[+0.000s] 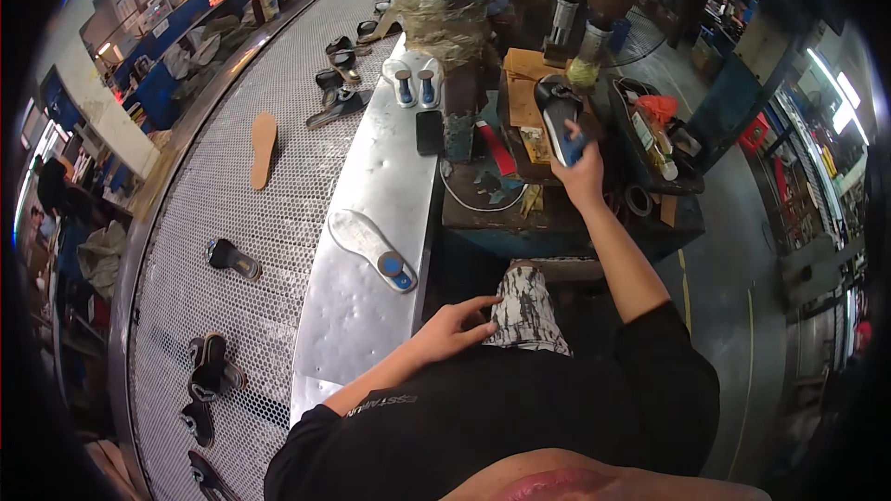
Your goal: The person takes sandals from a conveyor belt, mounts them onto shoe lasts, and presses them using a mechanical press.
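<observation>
Lettering point(394, 401), pale, on black shirt point(548, 399). Right hand point(582, 170) grasps dark sandal point(557, 109); left hand point(450, 329) loose. Tray point(687, 185) holds red bundle point(657, 108).

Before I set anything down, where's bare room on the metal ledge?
On the metal ledge: between the silver sole plate and black rectangle, and between that plate and your left forearm. Crowded: the bench around the black sandal at your right hand.

A black shirt point(557, 399) tops what seem patterned trousers point(529, 314)
</observation>
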Action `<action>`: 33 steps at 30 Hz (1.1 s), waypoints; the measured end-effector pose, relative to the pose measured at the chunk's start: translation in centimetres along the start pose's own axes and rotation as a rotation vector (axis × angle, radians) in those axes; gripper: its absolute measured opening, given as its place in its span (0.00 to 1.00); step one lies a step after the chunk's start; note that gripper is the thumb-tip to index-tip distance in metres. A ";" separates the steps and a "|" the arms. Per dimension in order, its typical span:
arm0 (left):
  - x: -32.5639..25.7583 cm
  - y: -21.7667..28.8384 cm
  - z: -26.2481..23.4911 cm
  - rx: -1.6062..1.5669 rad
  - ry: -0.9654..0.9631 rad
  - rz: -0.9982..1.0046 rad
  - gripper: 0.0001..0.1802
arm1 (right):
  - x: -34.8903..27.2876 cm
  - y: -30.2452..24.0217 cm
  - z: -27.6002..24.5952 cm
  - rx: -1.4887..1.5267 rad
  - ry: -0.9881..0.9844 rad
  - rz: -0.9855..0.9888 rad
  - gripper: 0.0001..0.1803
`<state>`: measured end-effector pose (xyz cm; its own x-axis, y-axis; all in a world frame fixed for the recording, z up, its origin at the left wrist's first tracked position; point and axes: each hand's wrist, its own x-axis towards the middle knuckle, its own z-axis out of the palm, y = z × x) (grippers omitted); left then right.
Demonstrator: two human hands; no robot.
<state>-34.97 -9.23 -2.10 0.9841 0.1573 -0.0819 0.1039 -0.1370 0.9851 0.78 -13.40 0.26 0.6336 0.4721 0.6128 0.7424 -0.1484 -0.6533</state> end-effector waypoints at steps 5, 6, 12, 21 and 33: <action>-0.6 -0.3 -0.4 0.017 0.062 0.025 0.26 | 4.1 5.8 2.9 -0.224 -0.126 0.146 0.40; -1.3 -0.3 -0.7 0.013 0.072 0.028 0.26 | 4.1 5.6 3.1 -0.193 -0.127 0.097 0.40; -5.8 -2.5 -4.4 0.071 0.317 0.092 0.20 | 5.0 5.0 3.0 -0.219 -0.214 0.146 0.42; -15.6 -9.6 -26.0 1.228 1.356 -0.416 0.29 | 2.8 0.7 -2.5 -0.211 -0.074 0.117 0.41; -17.7 -19.9 -27.8 0.926 1.483 -0.412 0.20 | 6.8 0.2 -0.6 -0.216 -0.176 0.244 0.33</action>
<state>-58.44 17.91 -16.10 -0.0054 0.9038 0.4279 0.8351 -0.2313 0.4990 5.41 -10.71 4.57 0.7645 0.5397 0.3523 0.6148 -0.4466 -0.6500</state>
